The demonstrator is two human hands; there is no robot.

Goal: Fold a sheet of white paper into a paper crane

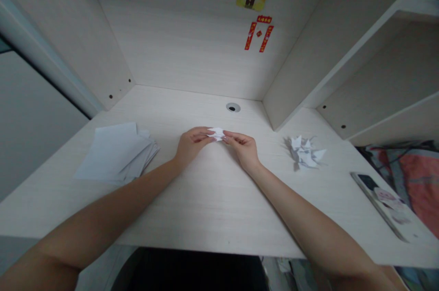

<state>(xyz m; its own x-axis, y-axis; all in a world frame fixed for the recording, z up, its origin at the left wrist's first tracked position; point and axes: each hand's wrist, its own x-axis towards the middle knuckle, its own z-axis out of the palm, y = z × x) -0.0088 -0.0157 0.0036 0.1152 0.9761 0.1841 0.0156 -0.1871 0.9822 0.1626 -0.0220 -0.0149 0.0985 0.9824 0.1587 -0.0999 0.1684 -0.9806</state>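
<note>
A small folded piece of white paper [216, 134] is held just above the desk, between both hands. My left hand [192, 143] pinches its left end with thumb and fingers. On the other side, my right hand [244, 148] is closed on the right end in the same way. The fingertips cover the paper's ends, so its full folded shape cannot be made out. To the right lies a small cluster of folded white paper pieces [306, 153] with pointed tips. A loose stack of white paper sheets [116, 151] lies to the left, beside my left forearm.
A phone in a patterned case [384, 206] lies near the desk's right edge. A round cable hole [233, 107] is set at the back of the desk [199, 218]. The back panel and side panels enclose it. Red and orange fabric [423, 181] is beyond the right edge.
</note>
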